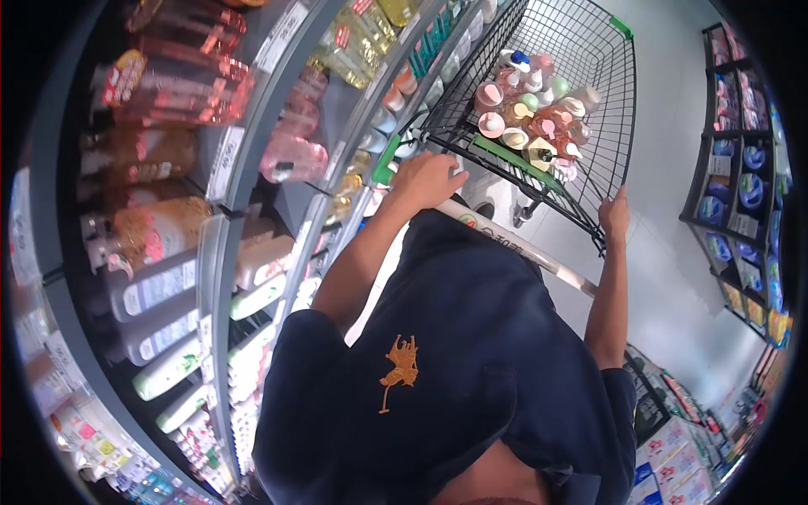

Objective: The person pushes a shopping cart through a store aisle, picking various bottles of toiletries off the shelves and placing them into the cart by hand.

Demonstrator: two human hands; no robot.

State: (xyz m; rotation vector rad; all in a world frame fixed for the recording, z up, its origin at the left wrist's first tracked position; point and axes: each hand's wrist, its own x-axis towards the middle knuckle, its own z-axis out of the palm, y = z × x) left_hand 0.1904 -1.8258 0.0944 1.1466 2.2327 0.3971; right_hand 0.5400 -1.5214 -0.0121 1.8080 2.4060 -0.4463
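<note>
A black wire shopping cart (621,101) with green trim stands in front of me. Inside its basket is a cluster of pump bottles (539,109) with white, pink, pale green and blue tops. My left hand (427,179) is closed over the left end of the cart's handle bar (526,244), its thumb sticking out. On the other side, my right hand (616,215) is wrapped round the right edge of the cart frame, its fingers partly hidden. Neither hand touches a bottle.
Close on the left runs a tall shelf (223,168) of bottles with price labels. Across the pale floor (665,160), another shelf (715,177) holds blue and purple packs. Stacked boxes (673,459) stand at the lower right.
</note>
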